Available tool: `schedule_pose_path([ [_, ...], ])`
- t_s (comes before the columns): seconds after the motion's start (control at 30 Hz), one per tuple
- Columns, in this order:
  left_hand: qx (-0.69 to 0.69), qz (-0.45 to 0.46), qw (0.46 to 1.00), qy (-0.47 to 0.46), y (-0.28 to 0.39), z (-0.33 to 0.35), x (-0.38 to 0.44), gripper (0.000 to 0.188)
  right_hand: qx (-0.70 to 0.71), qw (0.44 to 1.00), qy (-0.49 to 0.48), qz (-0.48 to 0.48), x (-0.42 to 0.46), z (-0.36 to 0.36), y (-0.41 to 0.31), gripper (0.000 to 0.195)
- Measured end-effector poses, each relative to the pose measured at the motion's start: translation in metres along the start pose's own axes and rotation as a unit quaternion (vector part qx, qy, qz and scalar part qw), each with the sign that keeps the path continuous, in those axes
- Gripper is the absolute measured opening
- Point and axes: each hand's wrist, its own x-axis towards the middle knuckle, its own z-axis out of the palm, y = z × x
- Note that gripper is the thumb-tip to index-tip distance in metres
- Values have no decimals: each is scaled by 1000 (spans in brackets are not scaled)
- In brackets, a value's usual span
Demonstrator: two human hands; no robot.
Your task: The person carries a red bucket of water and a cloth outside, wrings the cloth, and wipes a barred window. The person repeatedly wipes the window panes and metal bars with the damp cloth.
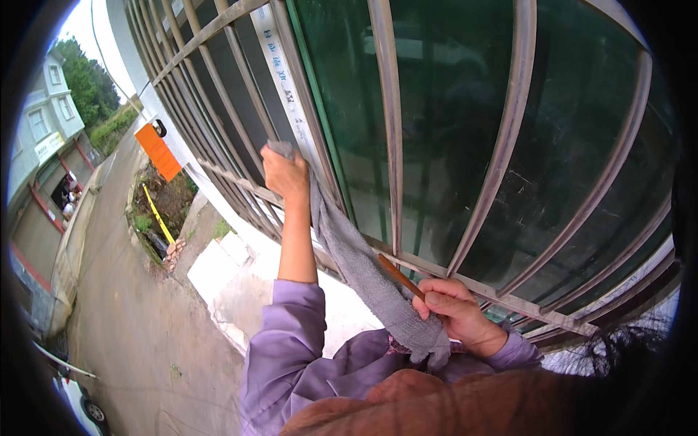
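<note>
My left hand point(286, 173) is closed on one end of a grey towel-like cloth point(371, 267), right at an upright bar point(248, 76) of a metal window grille. A bunch of the cloth pokes out above the fist; whether it wraps the bar there is hidden. From that fist the cloth hangs slantwise down to my right hand point(463, 313). There, thumb and fingers pinch a thin brown stick point(401, 277), which lies across the front of the cloth. The cloth's lower end dangles beside the right hand, and I cannot tell whether those fingers grip it too.
Behind the grille are dark green glass panes point(452, 136) and a white frame strip point(281, 71) bearing writing. A white ledge point(338, 313) runs below. Leftward are an orange sign point(158, 152), a ditch with a yellow strip point(158, 213), a road point(120, 305) and a parked white car point(76, 406).
</note>
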Motion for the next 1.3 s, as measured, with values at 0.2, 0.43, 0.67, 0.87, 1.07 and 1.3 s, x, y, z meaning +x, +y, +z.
schedule_pose_path([
  [0.2, 29, 26, 998, -53, -76, 26, -101, 45, 45, 996, 74, 29, -12, -9, 9, 28],
  [0.43, -230, 8, 952, -202, -113, 24, -100, 36, 76, 991, 104, 35, -14, -13, 12, 28],
  [0.67, -284, -98, 949, -100, -105, 10, -124, 24, 110, 984, 139, 12, -15, -12, 17, 26],
  [0.87, -291, -93, 944, -126, -129, -14, -135, 21, 136, 978, 160, 2, -16, -19, 18, 25],
  [1.07, -748, -388, 513, -164, -103, -82, -101, 43, 73, 991, 106, -23, -26, -22, 9, 29],
  [1.3, -740, -247, 604, -161, -84, -79, -13, 58, 33, 997, 69, -11, -26, -18, 4, 29],
])
